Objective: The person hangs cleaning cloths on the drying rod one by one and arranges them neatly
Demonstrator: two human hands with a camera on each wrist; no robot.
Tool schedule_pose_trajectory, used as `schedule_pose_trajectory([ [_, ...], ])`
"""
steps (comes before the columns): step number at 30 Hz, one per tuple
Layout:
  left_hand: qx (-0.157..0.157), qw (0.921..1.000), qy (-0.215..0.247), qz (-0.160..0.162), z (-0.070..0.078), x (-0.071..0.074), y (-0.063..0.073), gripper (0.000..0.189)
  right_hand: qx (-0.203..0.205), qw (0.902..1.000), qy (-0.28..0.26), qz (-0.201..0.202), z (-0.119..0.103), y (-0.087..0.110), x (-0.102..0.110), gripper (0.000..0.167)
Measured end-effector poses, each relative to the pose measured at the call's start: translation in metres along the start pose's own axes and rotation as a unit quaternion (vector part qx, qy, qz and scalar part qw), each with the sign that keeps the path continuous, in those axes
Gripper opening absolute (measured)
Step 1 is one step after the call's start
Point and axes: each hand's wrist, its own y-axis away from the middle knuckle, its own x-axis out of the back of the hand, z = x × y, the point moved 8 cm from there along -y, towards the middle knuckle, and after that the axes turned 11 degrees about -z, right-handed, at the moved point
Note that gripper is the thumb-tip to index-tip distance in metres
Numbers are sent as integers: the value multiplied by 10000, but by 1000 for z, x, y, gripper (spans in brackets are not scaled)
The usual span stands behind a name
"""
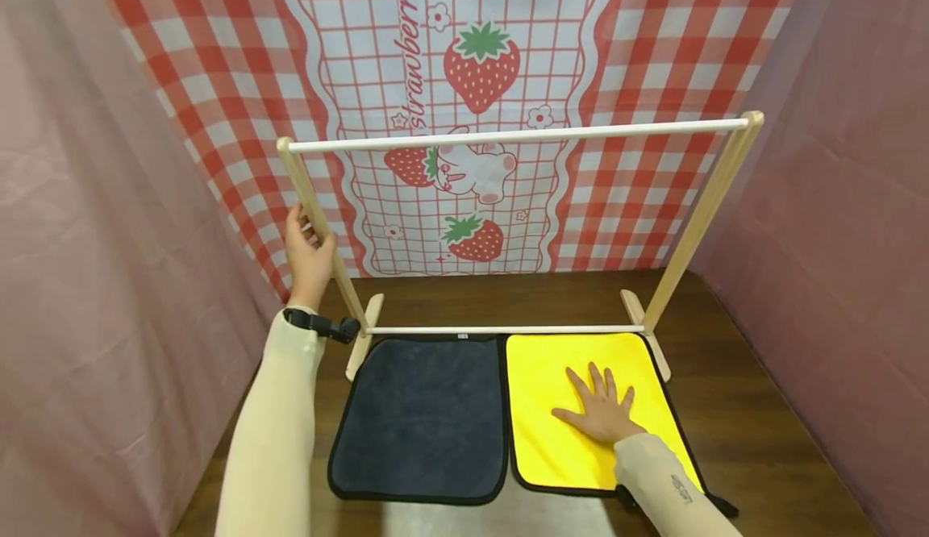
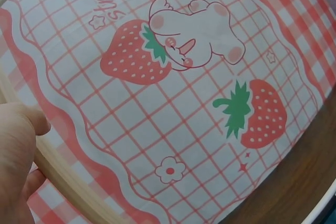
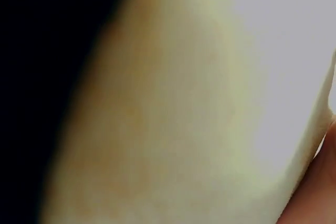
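Pink curtain (image 1: 109, 239) far left. Left hand (image 1: 308, 255) next, on the rack's left post (image 1: 306, 190), thumb and fingers on either side of the wood, grip closed around it partway up; dark wrist strap (image 1: 308, 322) below. Post leans a bit in view, long axis roughly up-down, down to left foot (image 1: 365, 337). Top bar (image 1: 517, 136) runs off rightward from above that hand, long axis left-right; lower bar (image 1: 508, 330) about parallel, low down. Dark cloth (image 1: 424, 420) lies flat in front of lower bar, right of and below left hand, roughly square, no clear long axis. Yellow cloth (image 1: 537, 408) just beside it, dark-edged, also flat. Right hand (image 1: 602, 416) palm-down on the yellow, fingers spread wide, grasping nothing; it's nearer both cloths, left hand nearer the post. Lower bar and right foot (image 1: 660, 360) border yellow cloth's far edge and corner; whether any cloth is under them, cannot tell. Right post (image 1: 704, 214), then right curtain (image 1: 835, 239). Strawberry-print sheet (image 1: 624, 222) behind rack. Right wrist view: blur, no help.
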Motion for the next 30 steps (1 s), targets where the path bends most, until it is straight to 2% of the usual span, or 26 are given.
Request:
schedule_pose_trajectory([
  [8,-56,9988,-354,335,4,2,-1,52,49,9999,-121,61,0,2,4,86],
  [15,35,9974,-424,581,4,7,-1,43,281,9981,-318,438,4,-2,10,70],
  [23,196,9962,-560,643,6,11,-1,46,307,9919,-756,969,7,-5,20,43],
  [26,167,9961,-595,624,8,10,-1,46,331,9889,-1040,1009,10,-7,23,41],
  [30,202,9960,-631,600,6,8,-1,49,331,9836,-1401,1090,17,-11,26,48],
])
